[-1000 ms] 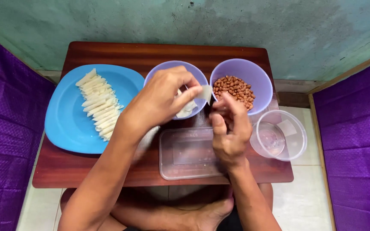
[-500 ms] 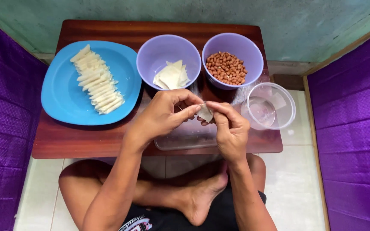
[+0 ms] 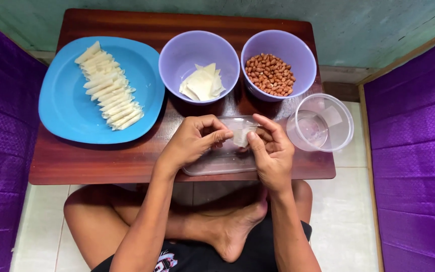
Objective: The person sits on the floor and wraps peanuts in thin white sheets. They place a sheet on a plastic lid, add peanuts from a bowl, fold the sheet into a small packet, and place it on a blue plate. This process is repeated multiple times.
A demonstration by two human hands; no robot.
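My left hand (image 3: 195, 142) and my right hand (image 3: 269, 150) meet over a clear plastic tray (image 3: 217, 163) at the table's front edge. Both pinch one small pale wrapper piece (image 3: 240, 137) between their fingertips. Behind them stands a purple bowl (image 3: 199, 53) holding a few flat pale wrappers (image 3: 202, 83). To its right, a second purple bowl (image 3: 300, 55) holds peanuts (image 3: 270, 74). A blue plate (image 3: 71, 113) at the left carries a row of rolled pale wrappers (image 3: 109, 93).
A clear round plastic container (image 3: 320, 122) stands at the right end of the small brown wooden table (image 3: 91, 161). Purple cloth hangs on both sides. My crossed legs and a bare foot (image 3: 230, 229) rest on the tiled floor below.
My left hand came back from the wrapper bowl to the clear tray with a wrapper piece. Both hands now hold it together, lower and closer to the table's front edge.
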